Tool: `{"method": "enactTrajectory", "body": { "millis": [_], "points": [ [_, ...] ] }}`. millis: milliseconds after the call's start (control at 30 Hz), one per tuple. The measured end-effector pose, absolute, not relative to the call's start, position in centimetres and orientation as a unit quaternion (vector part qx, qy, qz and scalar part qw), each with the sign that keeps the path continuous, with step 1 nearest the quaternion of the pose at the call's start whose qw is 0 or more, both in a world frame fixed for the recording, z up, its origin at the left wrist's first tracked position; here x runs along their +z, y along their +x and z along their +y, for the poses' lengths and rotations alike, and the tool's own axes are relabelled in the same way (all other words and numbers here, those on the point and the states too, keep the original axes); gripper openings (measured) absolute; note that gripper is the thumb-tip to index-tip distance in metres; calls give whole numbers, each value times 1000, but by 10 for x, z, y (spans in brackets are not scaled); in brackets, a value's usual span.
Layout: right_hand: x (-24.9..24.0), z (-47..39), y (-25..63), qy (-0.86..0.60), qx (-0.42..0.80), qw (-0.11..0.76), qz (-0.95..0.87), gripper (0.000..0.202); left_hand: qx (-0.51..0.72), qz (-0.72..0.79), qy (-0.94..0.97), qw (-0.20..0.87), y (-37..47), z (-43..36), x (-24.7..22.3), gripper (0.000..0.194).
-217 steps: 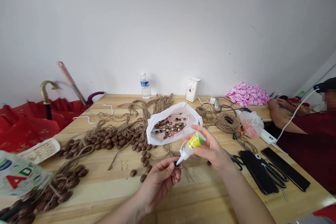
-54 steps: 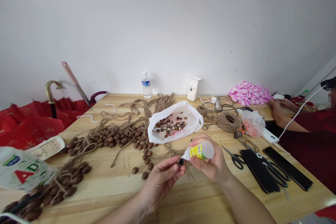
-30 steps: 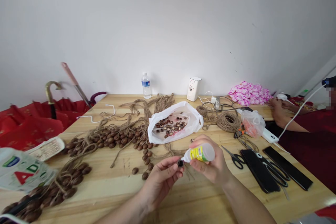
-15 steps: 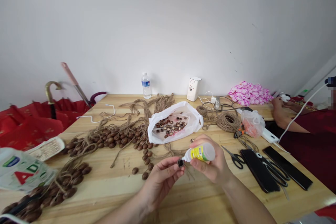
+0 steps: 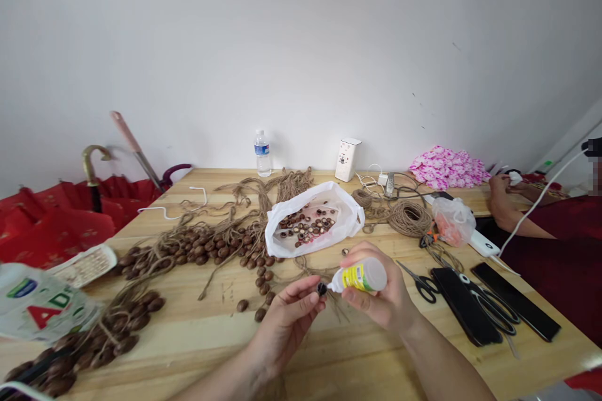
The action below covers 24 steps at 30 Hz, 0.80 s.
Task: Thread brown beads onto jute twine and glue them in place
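Between the thumb and fingers of my left hand (image 5: pixel 292 319) is a small dark nut shell (image 5: pixel 322 289), its hollow side facing the bottle. My right hand (image 5: pixel 383 294) grips a glue bottle (image 5: pixel 360 276) with a yellow and green label, tilted so its narrow white nozzle points left at the shell. The nozzle tip is right at the shell; whether they touch I cannot tell. Just beyond my hands lies an open white plastic bag (image 5: pixel 314 219) holding many shell pieces. Brown nuts on twine (image 5: pixel 202 247) spread to the left of it.
Scissors (image 5: pixel 423 282), a black phone (image 5: pixel 463 307) and larger scissors (image 5: pixel 493 307) lie at right. A coil of twine (image 5: pixel 409 218) sits behind them. A white jug (image 5: pixel 42 304) stands at left, a water bottle (image 5: pixel 262 153) by the wall. Another person's arm (image 5: pixel 510 210) rests at far right.
My left hand has shifted slightly, and the shell has turned a little and come away a bit from the nozzle. My right hand still holds the bottle tilted, almost unmoved.
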State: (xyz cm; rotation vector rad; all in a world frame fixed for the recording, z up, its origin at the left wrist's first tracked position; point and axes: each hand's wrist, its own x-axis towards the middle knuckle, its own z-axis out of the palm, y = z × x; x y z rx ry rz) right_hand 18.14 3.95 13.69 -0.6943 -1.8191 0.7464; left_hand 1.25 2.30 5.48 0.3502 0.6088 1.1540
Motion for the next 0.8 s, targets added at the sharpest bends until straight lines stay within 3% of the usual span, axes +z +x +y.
{"method": "enactTrajectory", "body": {
  "millis": [800],
  "points": [
    [131,40,179,-299,375,512,-713,31,533,284,167,779,13,23,56,30]
  ]
}}
